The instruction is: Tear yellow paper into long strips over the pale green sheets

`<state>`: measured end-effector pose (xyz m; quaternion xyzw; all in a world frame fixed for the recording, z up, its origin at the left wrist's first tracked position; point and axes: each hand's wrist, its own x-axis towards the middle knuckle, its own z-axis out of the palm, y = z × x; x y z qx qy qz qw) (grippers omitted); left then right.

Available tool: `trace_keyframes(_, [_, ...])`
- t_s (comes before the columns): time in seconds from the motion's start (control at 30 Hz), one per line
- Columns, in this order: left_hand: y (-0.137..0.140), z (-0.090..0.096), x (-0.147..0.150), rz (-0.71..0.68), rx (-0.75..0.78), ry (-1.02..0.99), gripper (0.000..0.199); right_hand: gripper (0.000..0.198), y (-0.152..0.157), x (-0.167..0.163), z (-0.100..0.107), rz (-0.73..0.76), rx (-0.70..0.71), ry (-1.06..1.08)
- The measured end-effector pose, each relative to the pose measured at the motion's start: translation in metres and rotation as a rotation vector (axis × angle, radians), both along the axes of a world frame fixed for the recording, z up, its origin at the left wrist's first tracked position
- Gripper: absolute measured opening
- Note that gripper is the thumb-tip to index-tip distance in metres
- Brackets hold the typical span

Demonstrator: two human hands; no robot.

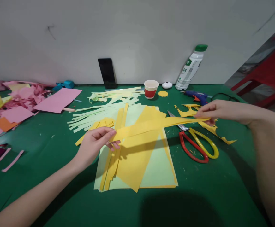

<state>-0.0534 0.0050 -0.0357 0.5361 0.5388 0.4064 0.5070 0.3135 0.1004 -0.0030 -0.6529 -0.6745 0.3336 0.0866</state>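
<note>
A long yellow paper strip (pixel 149 126) stretches between my hands, raised above the table. My left hand (pixel 99 138) pinches its left end between thumb and fingers. Its other end is gripped by my right hand (pixel 209 112), above the scissors. Below the strip lies a stack of pale green paper sheets (pixel 156 170), with a yellow paper sheet (pixel 134 160) set askew on it and several narrow yellow strips along its left side. The scissors (pixel 194 143), with one red and one yellow handle, rest right of the stack, blades partly hidden under the strip.
Fringed pale green paper (pixel 106 108) lies behind the stack. A paper cup (pixel 151 89), a yellow disc (pixel 163 93), a glue gun (pixel 196 96), a leaning bottle (pixel 190 69) and a phone (pixel 107 73) stand or lie near the wall. Pink paper scraps (pixel 23 102) are heaped left.
</note>
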Motion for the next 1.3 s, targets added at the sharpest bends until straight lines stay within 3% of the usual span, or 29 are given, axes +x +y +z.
trace_keyframes(0.1, [0.007, 0.001, -0.003, 0.035, -0.010, -0.028, 0.020, 0.034, -0.003, 0.001, 0.009, 0.066, -0.046, -0.019])
trace_keyframes(0.2, [0.016, 0.003, -0.001, -0.051, -0.057, -0.002, 0.020, 0.041, -0.011, -0.020, 0.013, 0.024, 0.212, -0.088])
trace_keyframes(0.27, [0.022, 0.005, 0.003, -0.129, -0.086, 0.029, 0.019, 0.046, -0.021, -0.046, 0.011, 0.127, 0.325, -0.061])
trace_keyframes(0.37, [0.029, 0.005, 0.008, -0.172, -0.112, 0.052, 0.018, 0.043, -0.035, -0.085, 0.001, 0.421, 0.313, 0.063])
trace_keyframes(0.47, [0.033, 0.005, 0.007, -0.140, -0.106, 0.059, 0.015, 0.035, -0.043, -0.108, -0.008, 0.512, 0.208, 0.144])
trace_keyframes(0.7, [0.038, 0.005, -0.003, 0.004, -0.033, -0.105, 0.018, 0.027, -0.043, -0.112, -0.007, 0.508, 0.070, 0.223])
trace_keyframes(0.9, [0.046, 0.005, -0.006, 0.079, 0.088, -0.256, 0.037, 0.025, -0.050, -0.116, 0.000, 0.406, 0.010, 0.310])
trace_keyframes(0.97, [0.044, 0.004, -0.002, 0.047, 0.106, -0.281, 0.031, 0.023, -0.055, -0.120, 0.001, 0.334, 0.011, 0.419])
trace_keyframes(1.13, [0.019, 0.003, 0.025, -0.269, -0.026, -0.090, 0.019, 0.020, -0.070, -0.134, -0.002, 0.177, -0.080, 0.621])
trace_keyframes(1.3, [0.003, 0.008, 0.042, -0.212, 0.008, -0.003, 0.017, 0.029, -0.079, -0.142, -0.010, 0.232, -0.071, 0.649])
